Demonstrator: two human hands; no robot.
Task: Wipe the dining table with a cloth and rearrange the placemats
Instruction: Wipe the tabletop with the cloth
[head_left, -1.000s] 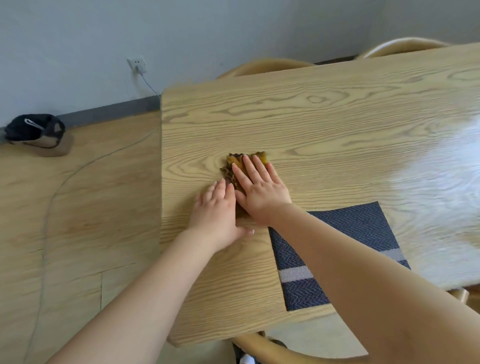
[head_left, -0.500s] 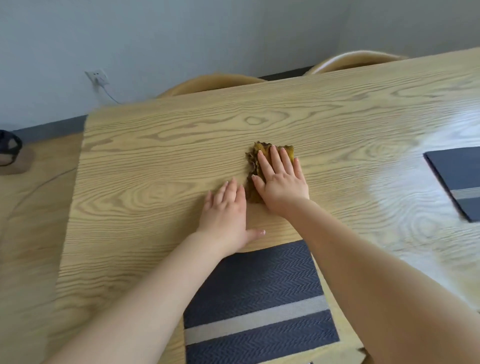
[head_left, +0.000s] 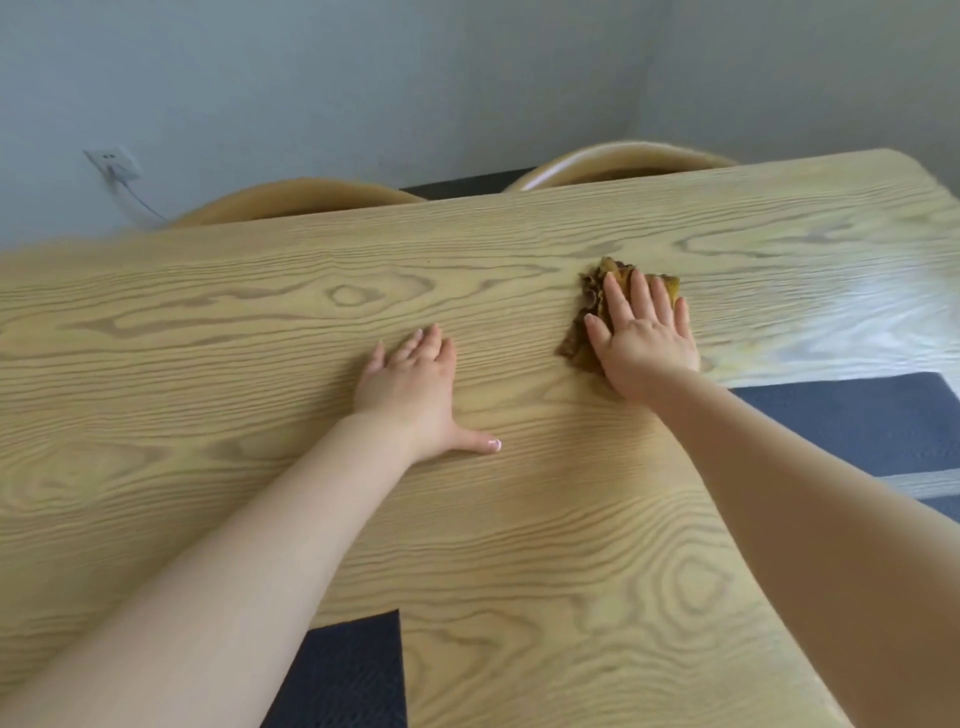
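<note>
Mustard-yellow, crumpled, the cloth (head_left: 597, 312) lies pinned under my right hand (head_left: 641, 343), palm flat and fingers spread over it, pressing rather than clutching. It sits past the middle of the table (head_left: 260, 322), towards the far edge. My left hand (head_left: 415, 389) rests flat and empty on bare wood at about nine o'clock from the cloth, apart from it, thumb splayed.

What I judge the next stroke turns on: one dark mat (head_left: 857, 426) lies near the cloth at roughly four o'clock from my right hand, its top edge running across the table's length, so a sweep that way would meet it soon. My right hand is plainly the nearer one. A second mat (head_left: 353, 675) lies at six o'clock by the near edge, between my forearms.

No brand, label or writing is readable anywhere.
</note>
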